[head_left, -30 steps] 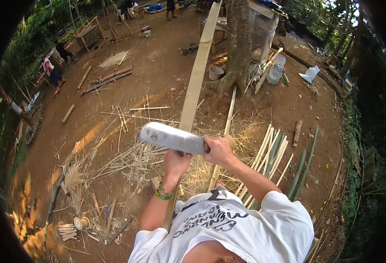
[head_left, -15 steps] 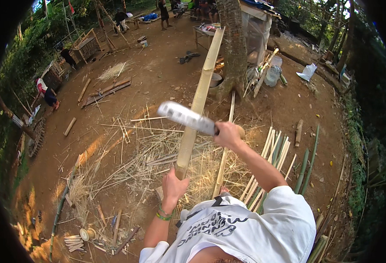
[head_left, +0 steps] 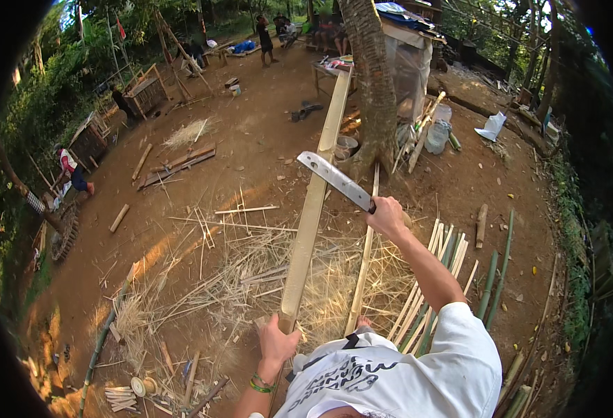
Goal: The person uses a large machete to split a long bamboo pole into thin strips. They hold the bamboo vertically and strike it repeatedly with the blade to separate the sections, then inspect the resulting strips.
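Cleaver [head_left: 335, 180] over bamboo slat [head_left: 305, 244]
Left hand [head_left: 277, 343] grips the slat's near end; right hand [head_left: 388, 217] clasps the cleaver.

The right arm [head_left: 428, 268] extends forward with the right grip [head_left: 388, 217] clenched, while the left grip [head_left: 276, 343] sits lower, nearer the torso [head_left: 390, 376], thumb [head_left: 293, 338] angled rightward.

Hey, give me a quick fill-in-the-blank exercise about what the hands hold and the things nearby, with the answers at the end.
The right hand grips the large knife by its ____.
The long bamboo strip is held in the ____ hand.
The person's shirt is mostly ____.
In the picture, the clear plastic jug is to the ____ of the tree trunk.

Missing words: handle; left; white; right.
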Action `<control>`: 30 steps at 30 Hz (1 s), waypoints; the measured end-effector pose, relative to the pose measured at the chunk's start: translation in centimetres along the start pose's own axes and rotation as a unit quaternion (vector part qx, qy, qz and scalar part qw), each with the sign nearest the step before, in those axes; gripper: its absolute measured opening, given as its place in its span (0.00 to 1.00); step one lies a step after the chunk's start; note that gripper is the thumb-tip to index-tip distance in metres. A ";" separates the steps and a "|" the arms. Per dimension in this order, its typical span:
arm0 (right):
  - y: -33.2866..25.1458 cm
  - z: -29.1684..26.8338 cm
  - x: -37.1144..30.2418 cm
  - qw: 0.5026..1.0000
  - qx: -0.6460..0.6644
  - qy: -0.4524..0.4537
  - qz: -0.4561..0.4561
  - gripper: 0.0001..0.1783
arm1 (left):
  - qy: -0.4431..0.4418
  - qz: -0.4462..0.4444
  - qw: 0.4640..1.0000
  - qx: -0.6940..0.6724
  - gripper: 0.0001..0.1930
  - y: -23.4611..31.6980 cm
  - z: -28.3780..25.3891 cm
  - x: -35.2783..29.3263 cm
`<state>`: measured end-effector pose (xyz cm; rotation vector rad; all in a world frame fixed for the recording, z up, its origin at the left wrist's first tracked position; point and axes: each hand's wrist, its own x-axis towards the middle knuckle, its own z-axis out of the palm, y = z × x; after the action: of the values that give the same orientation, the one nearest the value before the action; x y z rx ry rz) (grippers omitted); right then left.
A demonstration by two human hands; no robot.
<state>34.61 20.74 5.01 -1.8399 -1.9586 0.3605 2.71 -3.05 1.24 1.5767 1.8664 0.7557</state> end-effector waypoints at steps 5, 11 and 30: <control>-5.7 2.8 -7.8 0.957 -0.069 -0.173 -0.223 0.06 | 0.044 -0.007 0.999 -0.001 0.18 -0.9 0.6 1.3; -1.4 1.5 -0.4 0.966 -0.102 -0.048 -0.233 0.08 | 0.056 0.018 0.998 -0.001 0.16 -1.3 -0.3 -0.7; -5.7 4.0 -3.7 0.940 -0.100 -0.131 -0.297 0.10 | 0.044 -0.036 0.998 -0.017 0.22 -3.4 -1.3 -2.0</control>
<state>27.79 17.00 3.67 -1.2491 -2.6953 0.2237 -0.20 -5.61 -0.28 1.4700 1.9512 0.8318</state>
